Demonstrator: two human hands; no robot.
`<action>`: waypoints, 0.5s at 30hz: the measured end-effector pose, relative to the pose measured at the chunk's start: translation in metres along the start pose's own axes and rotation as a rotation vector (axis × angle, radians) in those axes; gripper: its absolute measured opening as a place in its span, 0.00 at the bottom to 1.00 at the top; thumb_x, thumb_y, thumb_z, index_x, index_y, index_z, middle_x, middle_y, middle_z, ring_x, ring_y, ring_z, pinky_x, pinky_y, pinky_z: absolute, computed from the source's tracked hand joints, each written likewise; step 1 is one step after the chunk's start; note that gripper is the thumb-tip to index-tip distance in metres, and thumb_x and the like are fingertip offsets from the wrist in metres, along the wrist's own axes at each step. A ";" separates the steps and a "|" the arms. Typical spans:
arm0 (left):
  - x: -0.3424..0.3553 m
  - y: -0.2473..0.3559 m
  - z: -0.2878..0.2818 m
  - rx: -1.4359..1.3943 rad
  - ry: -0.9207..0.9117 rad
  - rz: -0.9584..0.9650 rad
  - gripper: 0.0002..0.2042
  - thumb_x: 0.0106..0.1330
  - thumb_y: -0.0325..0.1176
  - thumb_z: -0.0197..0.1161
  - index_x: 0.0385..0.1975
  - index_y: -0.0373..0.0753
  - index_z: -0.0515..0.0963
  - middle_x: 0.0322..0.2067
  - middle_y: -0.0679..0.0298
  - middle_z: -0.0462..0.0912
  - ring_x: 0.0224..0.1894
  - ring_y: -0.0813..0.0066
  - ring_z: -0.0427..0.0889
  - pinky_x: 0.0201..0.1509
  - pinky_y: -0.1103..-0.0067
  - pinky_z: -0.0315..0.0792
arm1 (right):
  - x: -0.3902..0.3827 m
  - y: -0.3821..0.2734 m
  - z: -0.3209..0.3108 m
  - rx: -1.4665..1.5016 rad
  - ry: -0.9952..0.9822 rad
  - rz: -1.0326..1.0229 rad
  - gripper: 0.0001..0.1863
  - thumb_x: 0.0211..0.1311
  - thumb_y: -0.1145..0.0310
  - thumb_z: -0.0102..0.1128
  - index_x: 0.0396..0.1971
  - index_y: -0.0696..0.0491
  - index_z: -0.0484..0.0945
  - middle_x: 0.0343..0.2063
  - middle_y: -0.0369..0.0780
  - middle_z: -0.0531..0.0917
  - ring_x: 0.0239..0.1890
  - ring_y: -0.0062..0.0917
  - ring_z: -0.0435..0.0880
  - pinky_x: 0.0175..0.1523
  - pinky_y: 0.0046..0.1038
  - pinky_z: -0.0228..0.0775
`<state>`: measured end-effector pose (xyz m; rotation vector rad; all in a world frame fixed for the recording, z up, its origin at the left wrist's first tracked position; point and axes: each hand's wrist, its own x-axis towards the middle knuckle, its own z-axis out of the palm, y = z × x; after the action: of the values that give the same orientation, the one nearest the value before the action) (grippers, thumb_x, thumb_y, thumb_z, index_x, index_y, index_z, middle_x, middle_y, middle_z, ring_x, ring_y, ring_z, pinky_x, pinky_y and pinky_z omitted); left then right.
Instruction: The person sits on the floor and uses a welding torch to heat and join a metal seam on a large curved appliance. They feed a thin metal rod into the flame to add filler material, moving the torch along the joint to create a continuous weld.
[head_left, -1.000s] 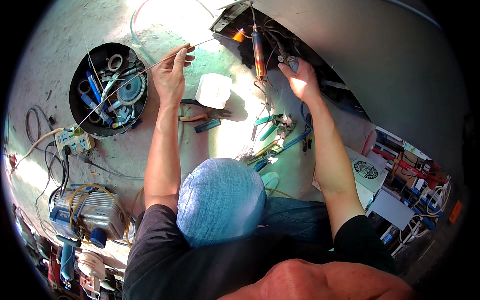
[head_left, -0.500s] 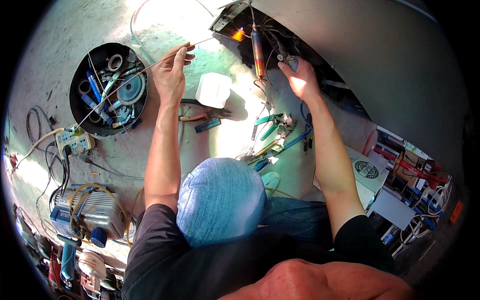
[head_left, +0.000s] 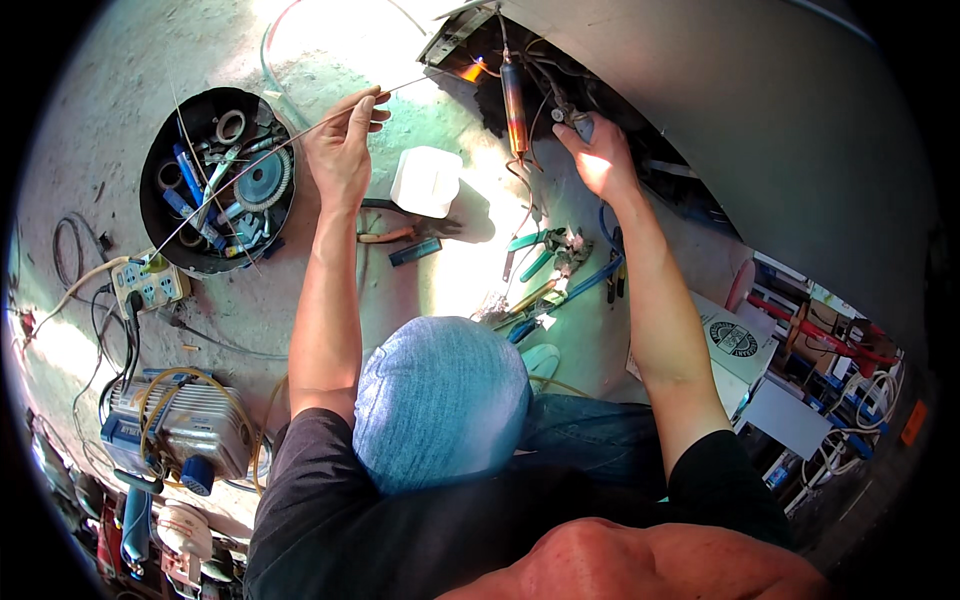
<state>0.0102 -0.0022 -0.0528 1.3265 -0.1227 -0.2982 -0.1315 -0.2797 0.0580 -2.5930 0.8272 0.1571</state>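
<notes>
My left hand (head_left: 345, 150) pinches a long thin metal rod (head_left: 255, 162) whose upper tip points at an orange flame (head_left: 474, 70) inside the dark opening of a grey metal appliance (head_left: 760, 130). My right hand (head_left: 598, 160) is closed on a torch handle (head_left: 580, 124) at that opening. Between flame and torch hangs a dark, heat-tinted copper cylinder (head_left: 515, 105) with thin tubes at both ends. A white plastic container (head_left: 426, 184) stands between my forearms, with green-handled pliers (head_left: 535, 243) and other hand tools below the cylinder.
A round black tub (head_left: 160, 230) of tools and tape rolls sits left, beside a power strip (head_left: 150, 287) and cables. A metal pump with hoses (head_left: 177, 430) is lower left. A box (head_left: 720, 350) and clutter lie lower right; a blue fabric dome (head_left: 442, 405) is at bottom centre.
Both hands hold almost the same places with the rod and torch. The flame at the opening flickers slightly in shape and colour.
</notes>
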 end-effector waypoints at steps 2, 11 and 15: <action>0.000 0.000 0.000 0.003 0.001 -0.001 0.12 0.76 0.32 0.59 0.50 0.31 0.83 0.42 0.58 0.89 0.39 0.77 0.86 0.43 0.81 0.78 | 0.001 0.003 0.001 -0.003 -0.002 0.002 0.23 0.63 0.56 0.67 0.47 0.62 0.81 0.43 0.53 0.86 0.49 0.49 0.83 0.55 0.39 0.74; -0.001 0.000 -0.001 -0.019 -0.001 0.005 0.12 0.76 0.32 0.59 0.50 0.31 0.83 0.41 0.58 0.89 0.39 0.77 0.86 0.43 0.81 0.78 | -0.001 0.005 0.002 0.009 0.019 -0.029 0.23 0.63 0.56 0.67 0.46 0.62 0.81 0.43 0.53 0.86 0.48 0.49 0.83 0.54 0.39 0.74; 0.000 -0.001 -0.001 -0.012 0.003 -0.001 0.12 0.76 0.32 0.59 0.50 0.31 0.83 0.41 0.58 0.89 0.39 0.77 0.86 0.43 0.81 0.78 | 0.000 0.004 0.002 0.017 0.000 -0.002 0.23 0.63 0.55 0.67 0.46 0.62 0.81 0.42 0.53 0.86 0.48 0.49 0.83 0.53 0.39 0.74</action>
<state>0.0103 -0.0010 -0.0540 1.3147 -0.1178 -0.2976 -0.1336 -0.2823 0.0548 -2.5775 0.8226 0.1489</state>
